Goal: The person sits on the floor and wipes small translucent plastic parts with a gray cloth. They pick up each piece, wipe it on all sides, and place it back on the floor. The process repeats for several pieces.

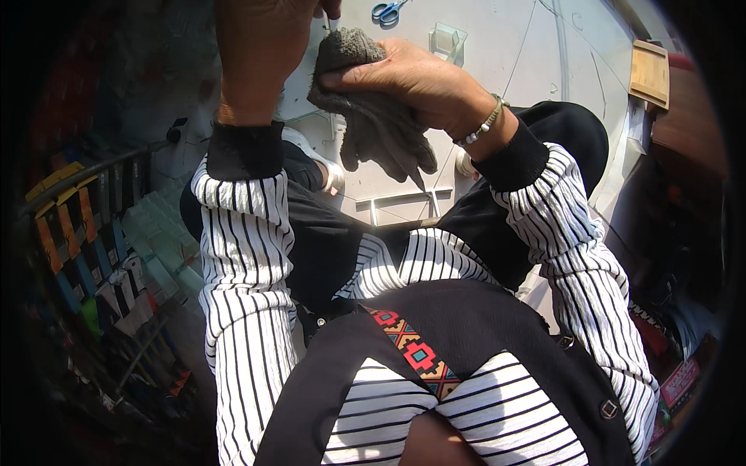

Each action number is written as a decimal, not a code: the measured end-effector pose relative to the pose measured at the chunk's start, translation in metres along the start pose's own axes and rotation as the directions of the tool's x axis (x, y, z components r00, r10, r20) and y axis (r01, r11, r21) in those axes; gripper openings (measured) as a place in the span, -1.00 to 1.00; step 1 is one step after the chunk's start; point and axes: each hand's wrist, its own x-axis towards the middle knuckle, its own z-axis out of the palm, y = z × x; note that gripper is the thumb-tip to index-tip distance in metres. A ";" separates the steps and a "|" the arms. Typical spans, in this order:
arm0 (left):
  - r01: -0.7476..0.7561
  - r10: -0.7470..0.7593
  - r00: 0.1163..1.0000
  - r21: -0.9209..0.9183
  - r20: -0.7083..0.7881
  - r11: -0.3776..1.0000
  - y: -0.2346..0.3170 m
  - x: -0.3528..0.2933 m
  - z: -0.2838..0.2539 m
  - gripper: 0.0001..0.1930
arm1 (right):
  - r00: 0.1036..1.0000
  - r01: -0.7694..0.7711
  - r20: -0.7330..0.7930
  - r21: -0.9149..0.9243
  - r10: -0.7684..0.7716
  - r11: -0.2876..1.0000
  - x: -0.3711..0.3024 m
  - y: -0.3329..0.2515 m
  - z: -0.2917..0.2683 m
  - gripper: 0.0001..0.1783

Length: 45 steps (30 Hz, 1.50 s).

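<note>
My right hand (423, 81) is closed around a grey-brown cloth (377, 128), thumb on top. The cloth bunches up above the fingers, and its loose folds hang below them. Left of it, my left hand (264, 43) is raised and cut off by the upper edge. Its fingertips come together just above the top of the cloth. A thin pale piece (327, 21) shows below those fingertips; its kind is too small to make out.
Blue-handled scissors (387, 12) and a small clear box (448, 44) rest on the pale tiled floor (513, 58). A wooden block (650, 74) stands at the right. On the left is a rack (93, 225) of hanging packaged goods. My bent legs (571, 140) frame the floor.
</note>
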 end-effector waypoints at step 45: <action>-0.308 0.250 0.794 -0.013 -0.554 0.951 0.014 0.016 0.017 -0.52 | 0.727 0.673 -0.604 0.534 -0.327 0.512 0.023 -0.036 -0.004 -0.51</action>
